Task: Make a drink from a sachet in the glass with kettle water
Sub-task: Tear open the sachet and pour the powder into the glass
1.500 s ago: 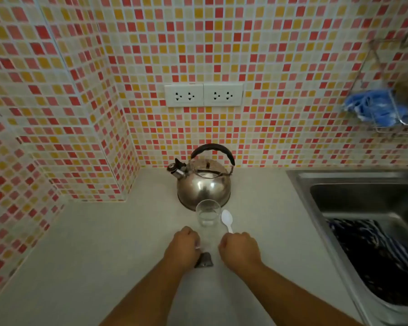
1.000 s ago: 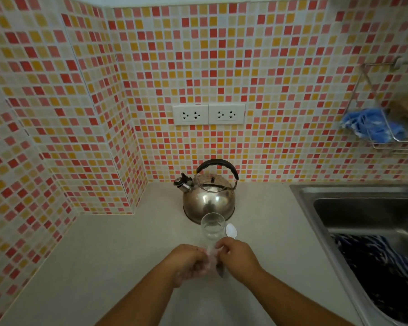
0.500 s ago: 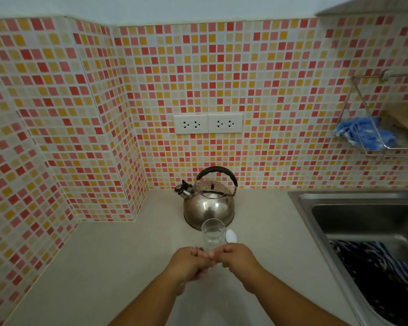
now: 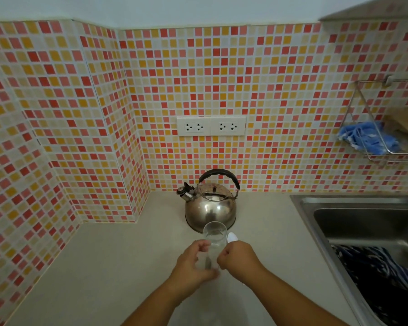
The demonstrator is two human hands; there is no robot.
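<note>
A steel kettle (image 4: 210,209) with a black handle stands on the pale counter against the tiled wall. Right in front of it is a clear glass (image 4: 215,234). A white plastic spoon (image 4: 232,236) lies just right of the glass, mostly hidden by my right hand (image 4: 239,258). My left hand (image 4: 193,263) and my right hand are close together just in front of the glass, both pinching a small sachet (image 4: 207,262) held between them. The sachet is blurred and pale with a dark strip.
A steel sink (image 4: 363,222) with a dark striped cloth (image 4: 382,276) in it is set into the counter at the right. Above it, a wire rack (image 4: 386,151) on the wall holds a blue cloth. Two wall sockets (image 4: 211,125) sit above the kettle.
Both hands lifted the sachet off the counter and brought it up toward the glass. The camera tilted upward, showing more wall.
</note>
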